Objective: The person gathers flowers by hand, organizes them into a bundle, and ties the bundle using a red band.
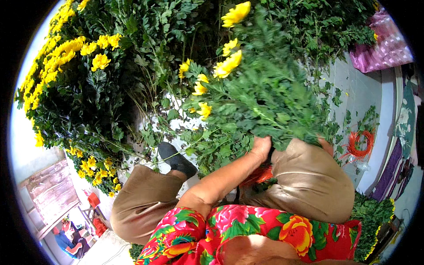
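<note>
A large leafy bunch of yellow chrysanthemums (260, 92) lies across in front of my legs, its foliage smeared by motion and several blooms at its left side. My left hand (262, 145) is closed at the lower edge of this bunch, beside my right knee, with its fingers mostly hidden. Past that knee a small patch of skin shows, apparently my right hand (326, 145); its fingers are covered by leaves and the trouser leg. Orange-red twine (258, 176) lies between my legs, under my left forearm.
Piled yellow chrysanthemums (99, 62) fill the left and far side. A coil of orange twine (358, 145) rests on the floor at right, near a pink patterned cloth (382, 44). Fallen leaves litter the floor. Another person (70, 243) sits far off at lower left.
</note>
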Tool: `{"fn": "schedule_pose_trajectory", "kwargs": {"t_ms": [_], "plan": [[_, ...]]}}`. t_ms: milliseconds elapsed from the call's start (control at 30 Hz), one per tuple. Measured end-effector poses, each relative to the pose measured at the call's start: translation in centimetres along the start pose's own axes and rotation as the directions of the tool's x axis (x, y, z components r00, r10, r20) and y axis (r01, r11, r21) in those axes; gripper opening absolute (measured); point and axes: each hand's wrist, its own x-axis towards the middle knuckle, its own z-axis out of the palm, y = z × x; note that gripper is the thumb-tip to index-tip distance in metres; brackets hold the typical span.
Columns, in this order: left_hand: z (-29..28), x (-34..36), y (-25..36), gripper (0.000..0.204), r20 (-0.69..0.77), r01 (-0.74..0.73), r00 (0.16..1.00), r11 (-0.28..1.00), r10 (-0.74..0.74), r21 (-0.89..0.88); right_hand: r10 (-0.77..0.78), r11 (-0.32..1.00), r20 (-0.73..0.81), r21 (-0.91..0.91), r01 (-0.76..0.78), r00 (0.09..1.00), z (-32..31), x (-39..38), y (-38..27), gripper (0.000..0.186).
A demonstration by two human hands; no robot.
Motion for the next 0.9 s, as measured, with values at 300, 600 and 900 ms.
{"fn": "schedule_pose_trajectory", "kwargs": {"t_ms": [300, 600, 900], "plan": [[-7.0, 2.8, -2.5, 0.052, 0.201, 0.125, 0.935, 0.804, -0.291, 0.581, -0.164, 0.954, 0.053, -0.244, 0.173, 0.985, 4.0, 2.4, 0.3, 0.058], [-9.9, -2.0, 4.7, 0.034, 0.312, 0.400, 0.848, 0.904, -0.428, 0.153, -0.299, 0.811, 0.088, -0.501, 0.301, 0.950, 3.6, 4.0, -1.4, 0.060], [-10.4, -1.9, 6.0, 0.014, 0.188, 0.234, 0.962, 0.950, -0.196, -0.207, -0.510, 0.813, 0.197, -0.207, 0.544, 0.837, 6.3, 7.4, -9.6, 0.061]]}}
